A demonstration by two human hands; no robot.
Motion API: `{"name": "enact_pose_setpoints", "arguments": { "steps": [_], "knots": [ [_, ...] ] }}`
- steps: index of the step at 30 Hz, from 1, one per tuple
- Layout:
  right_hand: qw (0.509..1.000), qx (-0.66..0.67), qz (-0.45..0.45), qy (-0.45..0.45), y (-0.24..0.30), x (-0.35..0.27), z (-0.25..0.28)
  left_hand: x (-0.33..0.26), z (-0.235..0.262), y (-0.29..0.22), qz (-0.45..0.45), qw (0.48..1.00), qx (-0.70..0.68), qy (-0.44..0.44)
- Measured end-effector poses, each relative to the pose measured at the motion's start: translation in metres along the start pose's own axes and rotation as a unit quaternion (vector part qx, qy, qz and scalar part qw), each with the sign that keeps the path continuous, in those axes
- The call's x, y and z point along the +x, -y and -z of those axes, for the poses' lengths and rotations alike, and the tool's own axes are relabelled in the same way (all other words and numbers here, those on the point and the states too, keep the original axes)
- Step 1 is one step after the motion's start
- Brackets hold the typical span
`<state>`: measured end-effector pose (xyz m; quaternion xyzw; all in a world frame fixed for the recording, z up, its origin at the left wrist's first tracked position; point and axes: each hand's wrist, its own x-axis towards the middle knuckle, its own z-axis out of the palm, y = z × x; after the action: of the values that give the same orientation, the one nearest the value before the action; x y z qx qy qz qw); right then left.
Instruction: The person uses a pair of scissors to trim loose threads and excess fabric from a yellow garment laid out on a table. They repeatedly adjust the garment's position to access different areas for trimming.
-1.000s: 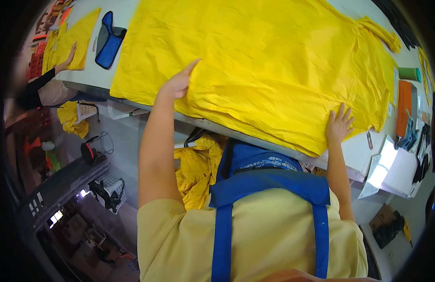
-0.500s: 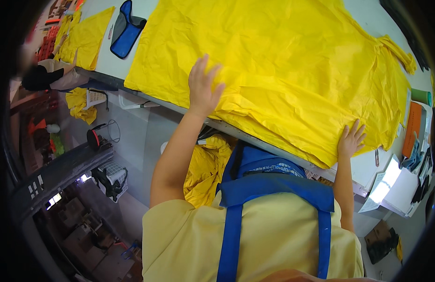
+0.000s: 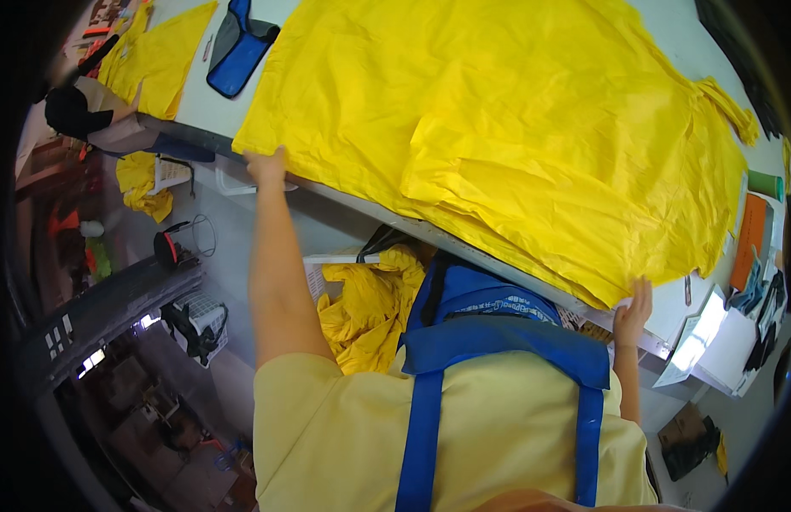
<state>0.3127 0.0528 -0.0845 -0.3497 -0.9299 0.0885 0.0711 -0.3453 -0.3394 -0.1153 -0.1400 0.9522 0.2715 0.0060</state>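
A thin, shiny yellow garment (image 3: 515,111), like a raincoat, is spread over the table, wrinkled, with a folded-over layer along its near side. A narrow sleeve-like piece sticks out at its far right. My left hand (image 3: 265,165) is at the garment's near left corner, fingers closed on its edge at the table's rim; part of its grip is hidden. My right hand (image 3: 633,314) pinches the near right corner between thumb and fingers.
A blue and grey cloth case (image 3: 240,53) lies at the far left of the table (image 3: 195,107). At the right are an orange box (image 3: 748,241), a green roll (image 3: 764,183) and papers (image 3: 694,333). Yellow fabric (image 3: 370,307) fills a basket below. Another person (image 3: 113,128) works at the far left.
My left hand has moved left from the garment's surface to its near left corner. My right hand has come nearer, to the garment's edge. The near side now lies flatter.
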Motion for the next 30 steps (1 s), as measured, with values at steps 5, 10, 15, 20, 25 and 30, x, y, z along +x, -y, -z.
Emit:
{"name": "enact_pose_setpoints", "arguments": {
  "steps": [5,10,15,20,25,30],
  "knots": [
    [0.993,-0.068,0.013,0.098,0.024,-0.009,0.007,0.038,-0.012,0.025,0.185,0.954,-0.205,0.118],
    [0.997,0.002,-0.002,0.072,0.023,-0.013,0.017,0.02,0.026,0.033,0.169,0.936,-0.251,0.179],
    [0.983,0.102,-0.051,0.143,0.003,-0.007,0.073,0.042,0.088,0.035,0.118,0.869,-0.405,0.26],
    [0.953,0.168,-0.233,0.093,-0.041,0.076,0.116,0.087,0.053,-0.07,0.053,0.814,-0.502,0.289],
    [0.985,0.036,-0.163,-0.044,-0.071,0.188,0.055,-0.045,-0.032,-0.216,-0.154,0.885,-0.345,0.271],
    [0.988,0.002,-0.149,0.032,-0.087,0.22,0.004,-0.263,-0.088,-0.241,-0.721,0.63,0.186,0.221]
  ]
}}
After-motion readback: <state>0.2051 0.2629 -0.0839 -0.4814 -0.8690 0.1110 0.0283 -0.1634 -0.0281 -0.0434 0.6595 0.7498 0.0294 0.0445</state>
